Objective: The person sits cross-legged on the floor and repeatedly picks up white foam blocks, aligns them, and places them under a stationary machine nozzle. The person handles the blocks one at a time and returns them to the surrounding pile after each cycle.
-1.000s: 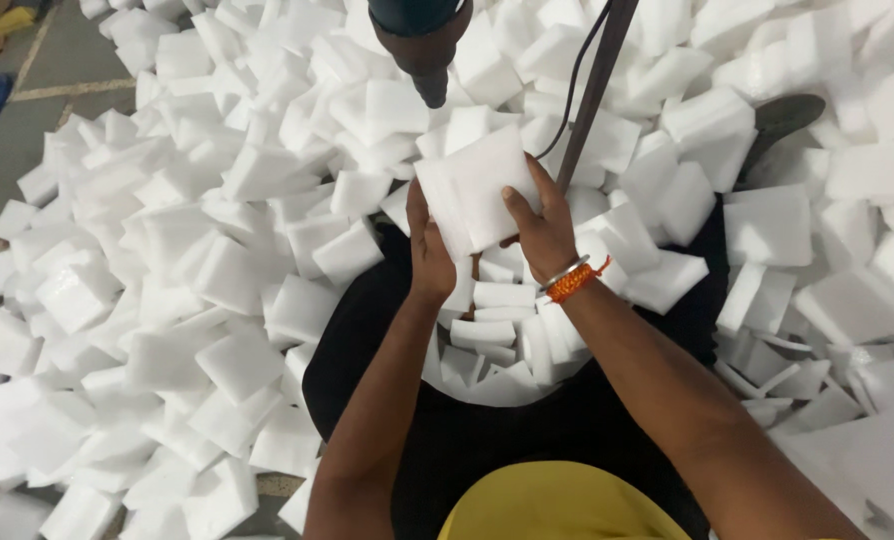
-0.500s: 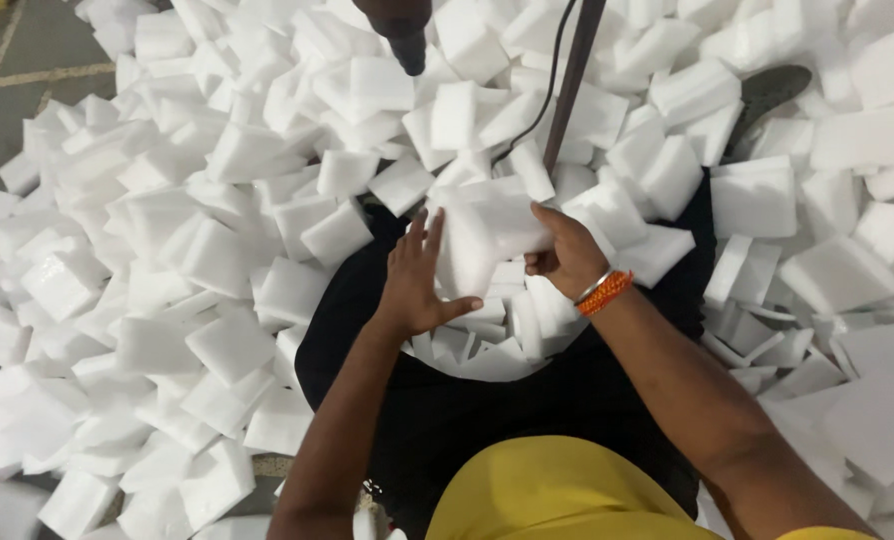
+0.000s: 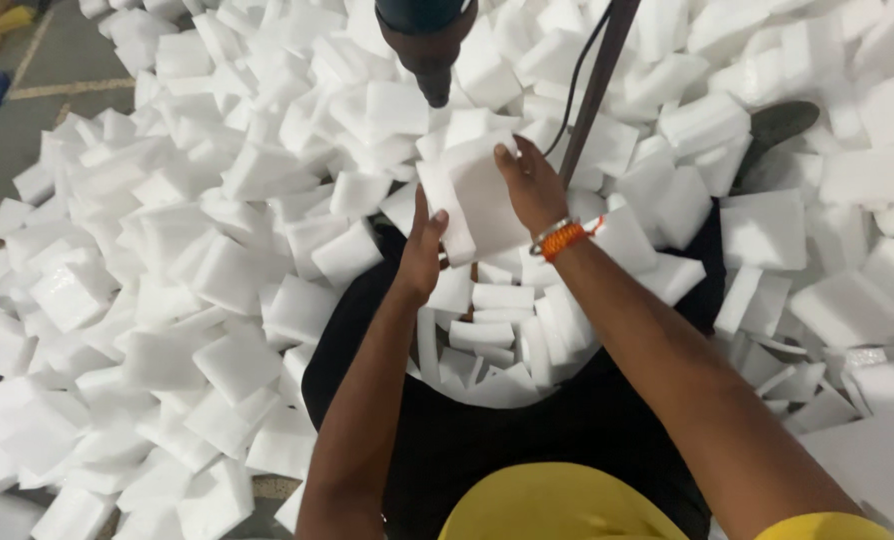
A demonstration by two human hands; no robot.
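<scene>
A white foam block [image 3: 479, 195] is held up between both hands, just under the dark nose of a drill [image 3: 429, 45] that hangs over the work. The left hand [image 3: 423, 255] clamps the block's lower left edge, thumb on the face; the right hand [image 3: 532, 185] closes over its upper right corner, fingers behind, an orange band [image 3: 563, 238] on the wrist. Beneath the hands, more blocks lie gathered in a heap [image 3: 492, 335] on dark cloth [image 3: 527, 440] across the lap, and loose foam pieces [image 3: 167, 250] cover the floor all round. A dark pole [image 3: 592, 95] with a cable rises just right of the block. To do this well, I judge the block should be kept square to the drill nose and steady, with fingertips at the edges and well away from the tip, gripped lightly so the soft foam does not crush.
</scene>
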